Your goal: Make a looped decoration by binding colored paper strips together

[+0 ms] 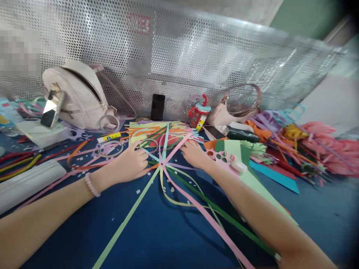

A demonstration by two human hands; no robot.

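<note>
Long coloured paper strips fan out from a small hub [162,163] on the blue table: a light green strip [131,213], a pink strip [207,220] and a dark green strip [224,209] run toward me. My left hand [131,160] is at the hub's left, fingers curled in around the ends of strips; an orange strip [155,167] meets its fingertips. To the hub's right, my right hand [193,153] lies with fingers reaching forward and bent a little, next to a pink strip [179,145]. Its fingertips are partly hidden.
Behind lie a pile of strips [146,129], a glue stick [109,137] and metal rings [110,149]. A white backpack [78,101], phone [157,107], red-handled cup [199,114] and handbag [224,112] line the back. Pliers [36,158] are left; coloured paper [276,175] is right.
</note>
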